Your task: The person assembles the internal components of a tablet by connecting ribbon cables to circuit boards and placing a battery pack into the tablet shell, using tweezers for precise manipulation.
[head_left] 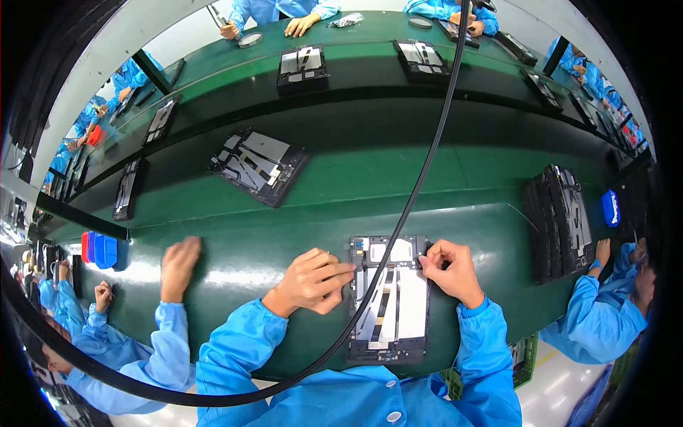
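Note:
An opened tablet (411, 302) lies on the green bench right in front of me, its inside facing up with pale battery cells, ribbon cables and small boards. At its upper left edge is my left hand (313, 281), fingers bent together and the fingertips meeting the black frame. By the upper right edge, my right hand (454, 272) makes a pinch of thumb and forefinger, closed near the frame's side. Whatever is between the fingers of either hand is too small or hidden to make out. A black cable (420, 188) crosses in front of the tablet in view.
Another opened tablet (260, 165) lies farther off to the left. A stack of tablets (558, 224) stands at right, beside a blue bin (610, 208). More tablets line a raised shelf (356, 96). A co-worker's hand (181, 270) is at left, near red and blue bins (99, 249).

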`<control>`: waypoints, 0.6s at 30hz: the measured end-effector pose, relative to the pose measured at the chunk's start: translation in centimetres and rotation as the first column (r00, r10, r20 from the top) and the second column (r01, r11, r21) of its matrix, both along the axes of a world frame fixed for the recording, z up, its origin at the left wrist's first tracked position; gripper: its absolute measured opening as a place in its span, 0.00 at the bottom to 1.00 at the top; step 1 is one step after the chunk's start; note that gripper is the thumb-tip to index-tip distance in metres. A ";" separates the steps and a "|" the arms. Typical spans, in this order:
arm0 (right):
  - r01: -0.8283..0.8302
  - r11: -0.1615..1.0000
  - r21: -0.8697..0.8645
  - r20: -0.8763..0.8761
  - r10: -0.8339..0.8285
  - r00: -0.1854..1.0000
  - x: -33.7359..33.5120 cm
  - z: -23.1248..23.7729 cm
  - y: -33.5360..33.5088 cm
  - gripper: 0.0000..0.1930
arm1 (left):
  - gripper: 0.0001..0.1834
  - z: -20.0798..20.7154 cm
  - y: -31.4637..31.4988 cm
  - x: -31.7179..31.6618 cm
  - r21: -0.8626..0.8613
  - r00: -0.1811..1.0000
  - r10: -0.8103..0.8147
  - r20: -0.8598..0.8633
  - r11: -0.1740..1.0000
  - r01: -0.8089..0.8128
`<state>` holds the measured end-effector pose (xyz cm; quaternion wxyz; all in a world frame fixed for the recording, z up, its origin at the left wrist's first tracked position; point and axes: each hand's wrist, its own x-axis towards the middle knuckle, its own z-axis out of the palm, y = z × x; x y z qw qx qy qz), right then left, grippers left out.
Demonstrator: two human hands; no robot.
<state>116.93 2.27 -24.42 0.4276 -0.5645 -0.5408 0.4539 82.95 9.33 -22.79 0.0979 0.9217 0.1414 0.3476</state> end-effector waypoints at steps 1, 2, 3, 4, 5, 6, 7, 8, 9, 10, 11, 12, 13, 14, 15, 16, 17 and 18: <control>0.027 0.999 0.023 -0.005 -0.027 1.000 -0.1 -0.1 0.1 0.09 | 0.22 0.0 0.0 0.0 -0.001 1.000 0.004 -0.008 1.000 -0.004; 0.026 0.999 0.020 -0.006 -0.026 1.000 -0.2 -0.3 0.1 0.09 | 0.21 0.0 0.0 0.0 -0.001 1.000 0.008 -0.016 1.000 -0.008; 0.044 0.997 0.059 -0.007 -0.044 0.999 -0.2 -0.5 0.1 0.09 | 0.21 0.0 0.0 0.0 -0.004 1.000 0.007 -0.017 1.000 -0.008; 0.062 0.993 0.098 -0.007 -0.062 0.998 -0.2 -0.6 0.1 0.09 | 0.20 0.0 0.0 0.0 -0.033 1.000 0.007 -0.017 0.999 -0.008; 0.061 0.994 0.095 -0.007 -0.061 0.998 -0.3 -0.8 0.2 0.09 | 0.18 0.0 0.0 0.1 -0.063 1.000 0.007 -0.018 0.998 -0.008; 0.079 0.988 0.134 -0.075 -0.069 0.995 -0.4 -1.0 0.3 0.09 | 0.18 0.0 0.0 0.1 -0.067 1.000 0.010 -0.018 0.998 -0.011; 0.099 0.980 0.171 -0.143 -0.074 0.987 -0.6 -1.0 0.5 0.09 | 0.18 0.0 0.0 0.1 -0.089 1.000 0.005 -0.012 0.996 -0.006; 0.095 0.981 0.168 -0.143 -0.071 0.987 -0.9 -0.6 0.6 0.09 | 0.18 0.0 0.1 0.0 -0.111 1.000 0.000 -0.005 0.994 -0.001; 0.063 0.989 0.135 -0.289 -0.021 0.957 -1.3 0.6 0.7 0.09 | 0.18 0.0 0.0 0.0 -0.116 1.000 0.003 -0.003 0.993 -0.004; 0.026 0.994 0.107 -0.429 0.023 0.903 -1.7 1.3 1.0 0.08 | 0.18 0.0 0.1 0.0 -0.117 1.000 -0.008 -0.014 0.993 0.006; 0.022 0.994 0.103 -0.428 0.024 0.904 -1.8 1.2 1.3 0.08 | 0.19 0.0 0.0 0.0 -0.118 1.000 -0.020 -0.025 0.993 0.017; -0.063 0.995 0.083 -0.510 0.096 0.855 -1.9 1.0 1.8 0.08 | 0.19 0.1 0.1 -0.1 -0.121 1.000 -0.018 -0.024 0.993 0.015; -0.148 0.986 0.071 -0.589 0.161 0.792 -2.1 0.8 2.1 0.08 | 0.19 0.3 0.2 -0.2 -0.109 0.999 -0.025 -0.039 0.994 0.021; -0.149 0.987 0.068 -0.588 0.160 0.793 -2.4 0.7 2.5 0.08 | 0.20 0.3 0.2 -0.3 -0.097 0.998 -0.032 -0.055 0.995 0.027; -0.175 0.981 0.084 -0.560 0.192 0.806 -2.7 0.5 2.9 0.08 | 0.20 0.2 0.2 -0.4 -0.099 0.998 -0.032 -0.055 0.995 0.027; -0.201 0.975 0.098 -0.530 0.222 0.818 -3.0 0.3 3.0 0.08 | 0.19 0.1 0.2 -0.4 -0.084 0.998 -0.031 -0.054 0.996 0.026; -0.177 0.980 0.093 -0.488 0.200 0.850 -3.1 0.2 3.1 0.09 | 0.19 0.0 0.2 -0.4 -0.069 0.998 -0.030 -0.053 0.997 0.026; -0.180 0.979 0.092 -0.489 0.202 0.849 -3.1 0.3 3.1 0.09 | 0.19 0.1 0.1 -0.4 -0.070 0.998 -0.027 -0.054 0.997 0.023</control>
